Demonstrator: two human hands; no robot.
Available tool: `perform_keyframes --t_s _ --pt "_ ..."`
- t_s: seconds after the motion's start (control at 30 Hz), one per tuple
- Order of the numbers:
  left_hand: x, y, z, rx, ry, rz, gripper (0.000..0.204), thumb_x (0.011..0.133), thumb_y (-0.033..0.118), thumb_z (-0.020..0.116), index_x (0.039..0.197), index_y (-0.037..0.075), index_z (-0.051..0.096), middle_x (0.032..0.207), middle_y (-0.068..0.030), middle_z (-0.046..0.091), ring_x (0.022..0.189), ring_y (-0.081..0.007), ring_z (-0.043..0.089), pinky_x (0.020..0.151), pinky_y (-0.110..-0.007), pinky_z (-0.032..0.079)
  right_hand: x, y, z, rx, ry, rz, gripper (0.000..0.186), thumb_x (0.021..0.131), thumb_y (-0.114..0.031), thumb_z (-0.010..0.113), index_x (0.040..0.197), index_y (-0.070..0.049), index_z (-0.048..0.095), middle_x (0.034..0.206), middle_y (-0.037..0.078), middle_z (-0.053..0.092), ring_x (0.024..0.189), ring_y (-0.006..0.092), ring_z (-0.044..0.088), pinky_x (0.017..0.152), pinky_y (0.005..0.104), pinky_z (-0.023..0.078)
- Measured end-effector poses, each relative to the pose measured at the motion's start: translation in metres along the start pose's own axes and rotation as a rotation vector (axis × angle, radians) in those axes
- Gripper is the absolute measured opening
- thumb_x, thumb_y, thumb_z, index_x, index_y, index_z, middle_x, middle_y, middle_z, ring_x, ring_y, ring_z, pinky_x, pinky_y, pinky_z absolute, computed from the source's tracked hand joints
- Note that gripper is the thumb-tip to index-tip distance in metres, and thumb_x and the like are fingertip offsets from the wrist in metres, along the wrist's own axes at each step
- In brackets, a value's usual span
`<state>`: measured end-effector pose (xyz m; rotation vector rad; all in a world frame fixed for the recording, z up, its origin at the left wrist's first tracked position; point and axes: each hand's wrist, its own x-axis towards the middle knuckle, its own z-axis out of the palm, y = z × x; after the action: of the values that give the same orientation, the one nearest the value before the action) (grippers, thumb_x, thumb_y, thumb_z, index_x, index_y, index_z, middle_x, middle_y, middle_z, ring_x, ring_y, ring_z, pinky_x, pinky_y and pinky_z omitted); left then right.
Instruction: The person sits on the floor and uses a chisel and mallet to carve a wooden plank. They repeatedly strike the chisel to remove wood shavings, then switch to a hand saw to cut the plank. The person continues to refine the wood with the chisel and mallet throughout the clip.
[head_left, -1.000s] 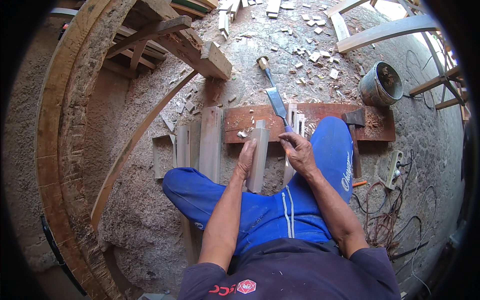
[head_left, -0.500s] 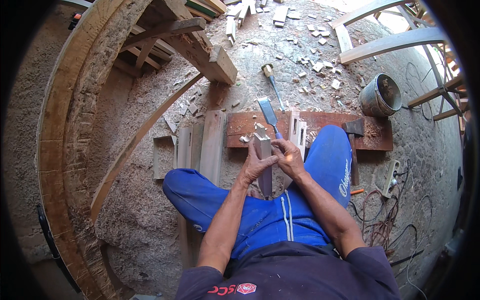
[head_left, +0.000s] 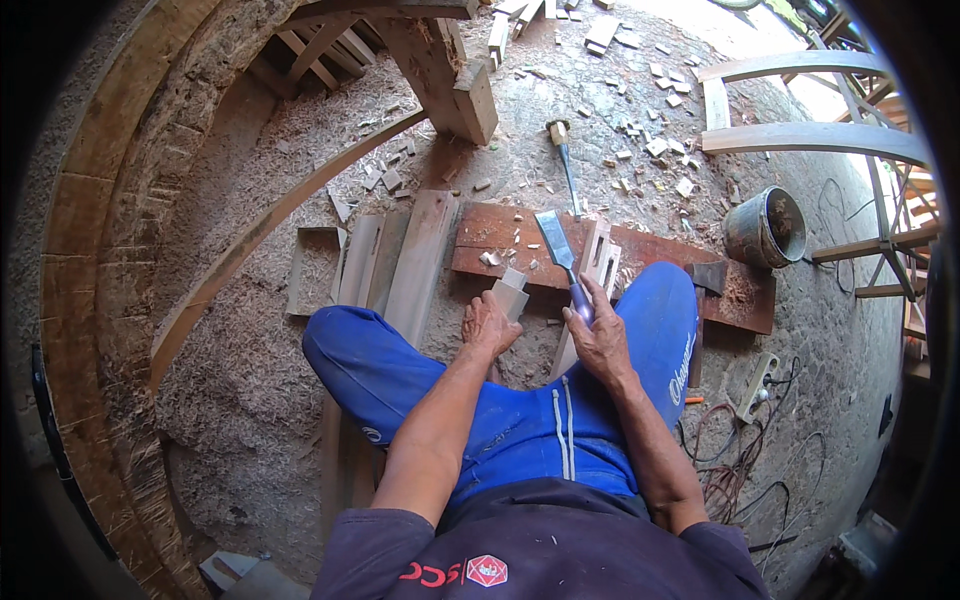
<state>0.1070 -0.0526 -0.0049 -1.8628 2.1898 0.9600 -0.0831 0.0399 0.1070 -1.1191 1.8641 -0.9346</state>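
My right hand (head_left: 603, 340) had its fingers wrapped on the chisel (head_left: 558, 250), blade pointing away. My left hand (head_left: 487, 325) fingers gripped the wood block (head_left: 512, 292) just left.

The person wears a dark navy T-shirt (head_left: 540, 550) with short sleeves — the forearms are bare. Across the chest runs a red-and-white printed mark with a small hexagon emblem. Below are bright blue trousers (head_left: 480, 420), loose and creased, dusted pale at the knees. Two white stripes run down the right thigh, and white lettering sits on the outer right leg — a smaller white mark shows on the left.
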Motion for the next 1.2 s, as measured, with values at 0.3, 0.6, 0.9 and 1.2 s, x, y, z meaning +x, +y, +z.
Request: perform_keyframes --t_s 0.3,0.6,0.9,1.2 --pt "0.009 0.011 0.000 0.036 0.030 -0.006 0.068 0.070 0.022 0.077 0.125 -0.002 0.043 0.120 -0.0297 0.059 0.117 -0.0450 0.059 0.100 -0.056 0.047 -0.034 0.000 -0.008 -0.465 -0.120 -0.132 0.050 0.099 -0.020 0.061 0.145 -0.005 0.051 0.087 0.028 0.064 0.080 0.0468 0.068 0.073 0.0562 0.055" --pt "0.025 -0.003 0.026 0.072 0.110 0.011 0.061 0.071 0.017 0.074 0.121 -0.003 0.044 0.120 -0.0279 0.059 0.116 -0.0432 0.059 0.101 -0.054 0.045 -0.042 -0.006 0.001 -0.561 -0.219 -0.015 0.045 0.101 -0.022 0.057 0.143 -0.008 0.053 0.088 0.029 0.065 0.082 0.0483 0.066 0.075 0.0565 0.052" --pt "0.029 -0.007 0.030 0.078 0.130 0.030 0.060 0.070 0.016 0.075 0.119 -0.001 0.045 0.118 -0.0261 0.060 0.113 -0.0424 0.060 0.097 -0.054 0.045 -0.030 -0.010 -0.001 -0.575 -0.291 -0.034 0.043 0.099 -0.018 0.056 0.140 -0.005 0.053 0.081 0.030 0.066 0.080 0.0487 0.066 0.074 0.0564 0.052" --pt "0.032 -0.013 0.022 0.140 0.091 0.044 0.056 0.072 0.016 0.074 0.119 0.001 0.048 0.116 -0.0211 0.060 0.111 -0.0372 0.060 0.095 -0.051 0.045 -0.021 -0.021 0.000 -0.564 -0.358 0.021 0.043 0.099 -0.018 0.056 0.139 -0.004 0.052 0.085 0.031 0.067 0.083 0.0488 0.068 0.075 0.0574 0.052"
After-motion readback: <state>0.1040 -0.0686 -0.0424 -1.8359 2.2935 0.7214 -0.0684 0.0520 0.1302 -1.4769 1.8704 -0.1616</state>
